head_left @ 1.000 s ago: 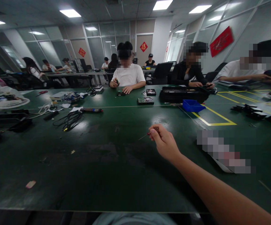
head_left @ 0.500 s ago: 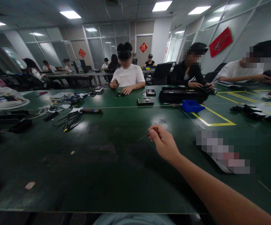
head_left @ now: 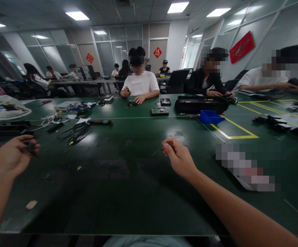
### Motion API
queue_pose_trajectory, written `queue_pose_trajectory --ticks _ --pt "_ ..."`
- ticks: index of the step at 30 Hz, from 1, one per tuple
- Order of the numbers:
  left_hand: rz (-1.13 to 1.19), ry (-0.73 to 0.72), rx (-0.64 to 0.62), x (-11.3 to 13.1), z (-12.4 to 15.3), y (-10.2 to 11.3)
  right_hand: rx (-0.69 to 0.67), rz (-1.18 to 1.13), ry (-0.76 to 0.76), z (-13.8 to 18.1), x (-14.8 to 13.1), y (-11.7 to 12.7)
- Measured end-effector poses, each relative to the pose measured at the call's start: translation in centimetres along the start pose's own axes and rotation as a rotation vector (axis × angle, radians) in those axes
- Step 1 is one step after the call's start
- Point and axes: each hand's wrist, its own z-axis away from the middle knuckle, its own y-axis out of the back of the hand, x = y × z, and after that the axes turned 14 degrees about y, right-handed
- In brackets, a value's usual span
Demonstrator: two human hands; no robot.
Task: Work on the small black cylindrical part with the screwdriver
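Note:
Above the middle of the green table (head_left: pixel 100 192), my right hand (head_left: pixel 180 156) is closed around a thin screwdriver (head_left: pixel 156 152). Its slim metal shaft points left and slightly down, and a bit of red shows at my fingertips; most of the handle is hidden in my fingers. At the left, my left hand (head_left: pixel 11 154) is closed on a small dark rounded part (head_left: pixel 29 147). My fingers cover much of this part, so its kind is unclear.
Cables (head_left: pixel 75 133), a dark pen-like tool (head_left: pixel 101 121) and a white fan grille (head_left: pixel 12 114) lie at the left. Farther off are a hard drive (head_left: pixel 159 111), a blue bin (head_left: pixel 210 117) and a long black housing (head_left: pixel 202 104). Several people sit around.
My left hand has come into view from the left with a small dark part in its fingers. My right hand, with the screwdriver, has hardly moved.

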Motion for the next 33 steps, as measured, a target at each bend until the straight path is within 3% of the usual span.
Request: queue_pose_trajectory --ticks 4,10,14,18,22,27,33 --pt "0.114 0.040 -0.267 0.6 3.3 -5.6 -0.001 0.000 -0.004 0.0 -0.1 0.0" --pt "-0.134 -0.107 -0.702 0.2 10.4 -13.7 0.004 0.002 0.004 0.0 -0.1 0.0" --pt "-0.321 -0.192 -0.882 -0.8 14.4 -17.8 -0.001 0.005 0.002 0.0 -0.2 -0.1" --pt "-0.384 -0.206 -0.917 -2.7 16.5 -21.2 -0.022 0.020 0.002 0.0 -0.5 -0.1" --pt "-0.541 -0.303 -0.971 -5.3 16.7 -23.2 -0.028 0.087 -0.006 -0.1 -0.7 -0.1" --pt "-0.539 -0.544 -0.875 -7.4 16.2 -23.8 -0.022 0.105 -0.011 -0.1 -0.8 -0.2" --pt "-0.542 -0.713 -0.824 -7.6 14.5 -23.3 0.022 0.010 -0.079 0.1 -0.3 -0.3"
